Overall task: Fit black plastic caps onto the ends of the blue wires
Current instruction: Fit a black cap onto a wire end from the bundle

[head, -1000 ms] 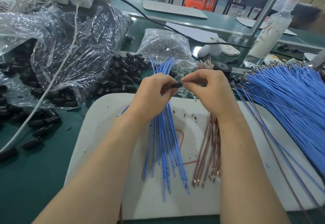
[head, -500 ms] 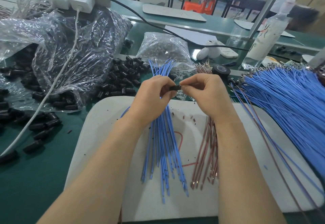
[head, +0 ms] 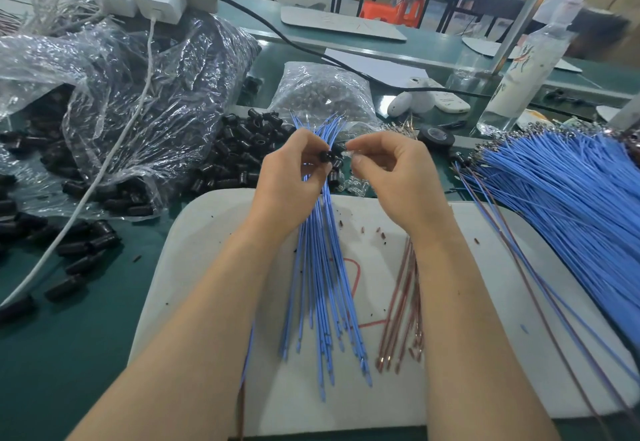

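**A:** Any writing to read?

**B:** Little. The bottle (head: 526, 69) at the far right carries a red and dark drawing, too blurred to read. Red pen strokes on the white board (head: 207, 267) run under the wires, and I can make out no letter in them.

**A:** The hands?

**B:** Both are over the board's far edge, with the forearms coming in from the near side. The left hand (head: 291, 180) is curled round a bundle of blue wires (head: 322, 284). The wires fan out beyond its knuckles and trail down the board toward its near edge. Its thumb and forefinger pinch a black cap (head: 325, 155).

**A:** And the right?

**B:** The right hand (head: 394, 180) is just beside it, fingers curled. Its thumb and forefinger tips are close together and point at the cap, with a narrow gap between them and it. Something pale is blurred at those tips, and I cannot tell whether they pinch anything.

**A:** Where's the stock?

**B:** Loose caps (head: 242, 149) lie piled left of the hands, beside a crumpled plastic bag (head: 138, 94) holding more. Brown wires (head: 403, 302) lie on the board by the right forearm. A big blue heap (head: 571, 205) of wires spreads at the right.
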Tool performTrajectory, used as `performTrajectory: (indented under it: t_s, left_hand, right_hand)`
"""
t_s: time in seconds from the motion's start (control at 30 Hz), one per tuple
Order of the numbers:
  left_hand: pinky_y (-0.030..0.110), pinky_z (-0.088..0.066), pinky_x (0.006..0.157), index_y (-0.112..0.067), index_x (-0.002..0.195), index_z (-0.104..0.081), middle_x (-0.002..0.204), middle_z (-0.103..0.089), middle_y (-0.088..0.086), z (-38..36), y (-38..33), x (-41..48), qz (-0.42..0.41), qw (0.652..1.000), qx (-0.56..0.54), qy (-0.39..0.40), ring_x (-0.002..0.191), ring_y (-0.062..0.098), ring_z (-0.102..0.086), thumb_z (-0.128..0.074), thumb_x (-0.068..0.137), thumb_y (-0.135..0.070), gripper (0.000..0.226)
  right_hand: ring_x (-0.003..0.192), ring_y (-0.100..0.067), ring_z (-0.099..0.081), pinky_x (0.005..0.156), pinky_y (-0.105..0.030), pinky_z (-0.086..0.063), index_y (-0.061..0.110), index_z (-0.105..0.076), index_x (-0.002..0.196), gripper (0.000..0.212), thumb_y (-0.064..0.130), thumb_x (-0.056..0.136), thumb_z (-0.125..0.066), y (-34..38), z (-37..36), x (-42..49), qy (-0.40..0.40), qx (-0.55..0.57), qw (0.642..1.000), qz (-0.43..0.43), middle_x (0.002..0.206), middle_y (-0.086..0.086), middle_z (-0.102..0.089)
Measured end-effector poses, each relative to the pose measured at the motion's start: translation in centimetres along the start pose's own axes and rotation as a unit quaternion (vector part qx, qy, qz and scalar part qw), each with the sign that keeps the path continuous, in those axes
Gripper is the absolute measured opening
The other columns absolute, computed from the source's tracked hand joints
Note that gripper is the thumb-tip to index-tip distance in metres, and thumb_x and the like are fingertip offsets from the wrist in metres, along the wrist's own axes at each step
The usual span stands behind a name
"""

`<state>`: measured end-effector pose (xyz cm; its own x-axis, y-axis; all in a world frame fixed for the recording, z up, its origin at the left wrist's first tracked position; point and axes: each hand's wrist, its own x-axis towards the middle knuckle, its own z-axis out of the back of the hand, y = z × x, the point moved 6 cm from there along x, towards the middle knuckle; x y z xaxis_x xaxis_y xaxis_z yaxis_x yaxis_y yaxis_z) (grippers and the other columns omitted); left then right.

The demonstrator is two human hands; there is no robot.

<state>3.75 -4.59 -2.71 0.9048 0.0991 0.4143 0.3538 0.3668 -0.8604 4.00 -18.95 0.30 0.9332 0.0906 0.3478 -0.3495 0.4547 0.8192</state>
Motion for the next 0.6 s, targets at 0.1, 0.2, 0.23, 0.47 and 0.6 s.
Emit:
performTrajectory:
  t_s: [0.1, 0.2, 0.23, 0.47, 0.6]
  left_hand:
    - [0.006, -0.044, 0.076, -0.014, 0.094, -0.059, 0.085, -0.066, -0.007, -0.13, 0.04, -0.04, 0.003, 1.0, 0.0, 0.002, 0.083, 0.002, -0.063, -0.06, 0.087, 0.0, 0.016]
    - [0.007, -0.045, 0.075, -0.015, 0.093, -0.058, 0.082, -0.064, -0.01, -0.24, 0.02, -0.07, 0.0, 1.0, 0.008, 0.007, 0.081, 0.004, -0.062, -0.059, 0.087, 0.0, 0.016]
    - [0.009, -0.047, 0.076, -0.016, 0.092, -0.058, 0.082, -0.064, -0.011, -0.28, 0.0, -0.08, -0.001, 1.0, 0.013, 0.01, 0.082, 0.005, -0.062, -0.059, 0.087, -0.001, 0.016]
    - [0.017, -0.05, 0.08, -0.017, 0.092, -0.059, 0.081, -0.063, -0.013, -0.53, -0.21, -0.05, -0.013, 0.999, 0.034, 0.022, 0.081, 0.005, -0.061, -0.057, 0.088, 0.0, 0.017]
    - [0.013, -0.048, 0.078, -0.017, 0.096, -0.06, 0.085, -0.063, -0.011, -0.63, -0.22, -0.11, -0.008, 0.999, 0.034, 0.023, 0.084, 0.007, -0.061, -0.056, 0.088, -0.001, 0.018]
  right_hand:
    - [0.075, -0.002, -0.063, 0.073, -0.014, -0.047, 0.02, -0.069, 0.09, 0.011, 0.01, 0.087, -0.065, 0.38, -0.23, -0.08, -0.007, -0.019, 1.0, 0.022, 0.082, 0.008, -0.069]
    - [0.073, 0.002, -0.061, 0.069, -0.007, -0.044, 0.017, -0.069, 0.09, 0.007, 0.011, 0.087, -0.066, 0.59, -0.25, -0.12, -0.017, -0.043, 0.998, 0.038, 0.08, 0.009, -0.068]
    - [0.072, 0.002, -0.061, 0.069, -0.007, -0.044, 0.016, -0.069, 0.089, 0.007, 0.012, 0.087, -0.066, 0.68, -0.17, -0.12, -0.021, -0.05, 0.998, 0.042, 0.079, 0.01, -0.068]
    - [0.067, 0.001, -0.06, 0.067, -0.011, -0.046, 0.018, -0.069, 0.087, 0.007, 0.012, 0.087, -0.065, 0.82, 0.21, -0.03, -0.033, -0.052, 0.997, 0.044, 0.073, 0.011, -0.066]
    - [0.062, -0.013, -0.057, 0.062, -0.02, -0.045, 0.021, -0.07, 0.089, 0.016, 0.01, 0.089, -0.058, 0.59, 0.37, -0.1, -0.057, -0.059, 0.996, 0.024, 0.073, 0.002, -0.067]
